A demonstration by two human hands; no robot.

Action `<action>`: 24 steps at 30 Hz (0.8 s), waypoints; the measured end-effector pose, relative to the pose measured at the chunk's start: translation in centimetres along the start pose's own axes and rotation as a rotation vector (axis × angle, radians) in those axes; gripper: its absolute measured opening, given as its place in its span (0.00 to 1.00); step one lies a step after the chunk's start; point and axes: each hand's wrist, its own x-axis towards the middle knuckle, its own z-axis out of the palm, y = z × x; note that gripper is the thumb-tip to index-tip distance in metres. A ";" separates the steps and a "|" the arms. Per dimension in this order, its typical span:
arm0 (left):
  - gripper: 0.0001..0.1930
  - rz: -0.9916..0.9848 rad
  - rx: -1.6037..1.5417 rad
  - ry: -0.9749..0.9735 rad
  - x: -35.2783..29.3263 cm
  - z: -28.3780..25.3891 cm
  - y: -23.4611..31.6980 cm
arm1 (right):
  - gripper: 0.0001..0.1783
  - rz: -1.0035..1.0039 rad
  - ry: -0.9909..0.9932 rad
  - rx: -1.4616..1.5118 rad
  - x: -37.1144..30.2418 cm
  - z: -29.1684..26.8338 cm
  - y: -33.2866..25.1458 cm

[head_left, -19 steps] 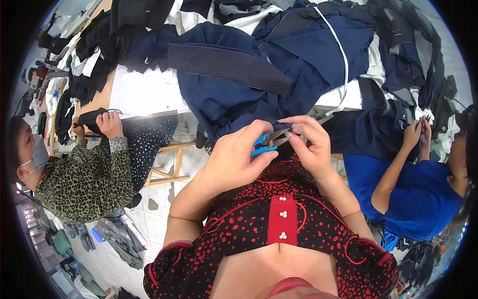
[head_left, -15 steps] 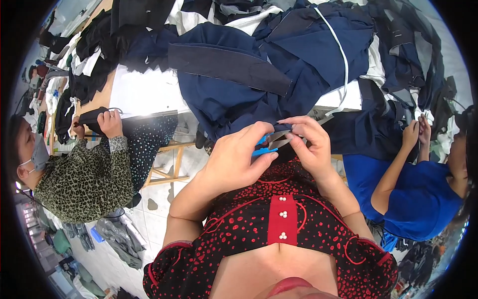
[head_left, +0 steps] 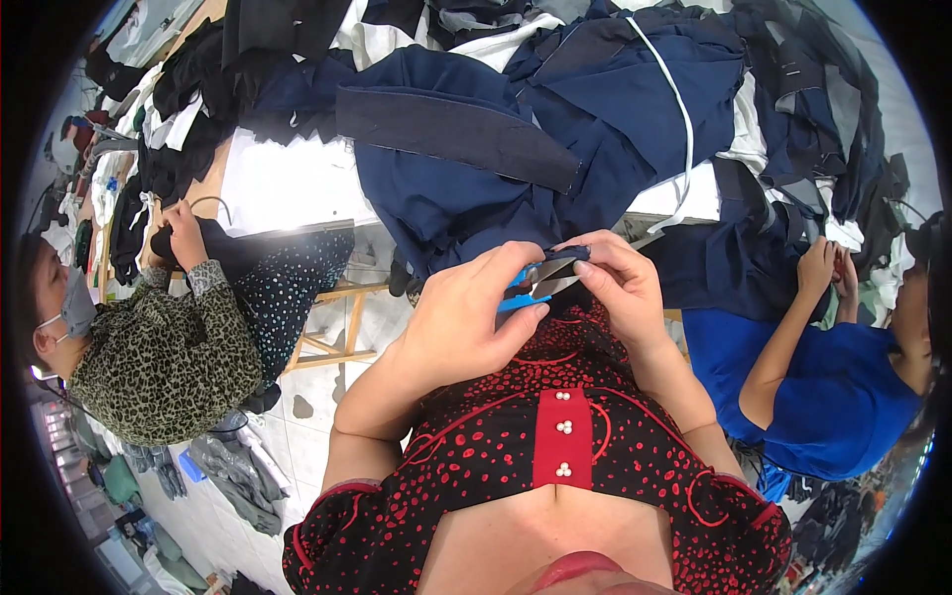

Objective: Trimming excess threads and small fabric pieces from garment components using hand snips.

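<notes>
My left hand (head_left: 466,312) is wrapped round the blue handles of a pair of scissors (head_left: 540,290). The metal blades part and point right, toward my other hand. Between thumb and fingers, my right hand (head_left: 623,283) pinches an edge of navy cloth (head_left: 567,254) beside the blades. Whether the blades touch the cloth, I cannot tell. From that edge, a large navy garment (head_left: 436,213) runs up onto the table, with a dark band-shaped cloth piece (head_left: 456,139) across it.
White cord (head_left: 684,119) lies over more navy cloth on the white tabletop (head_left: 288,183). On the left, a person in a leopard-print top (head_left: 169,357) handles dark fabric. To the right, a person in blue (head_left: 843,387) works on cloth. A wooden stool (head_left: 347,322) stands below the table.
My right fingers have shifted slightly on the cloth edge, and the scissors have moved a little. The person on the left has raised a hand and drawn it back from the dark fabric.
</notes>
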 end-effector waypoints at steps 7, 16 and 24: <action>0.19 -0.029 0.039 -0.011 0.1 0.1 0.0 | 0.03 -0.154 0.012 -0.326 0.3 0.1 -0.3; 0.17 -0.024 0.089 -0.013 0.2 0.2 -0.1 | 0.03 -0.306 0.051 -0.667 0.4 0.3 -0.6; 0.16 -0.047 -0.125 -0.085 0.0 0.6 -0.7 | 0.03 -0.148 0.013 -0.389 0.2 0.1 0.1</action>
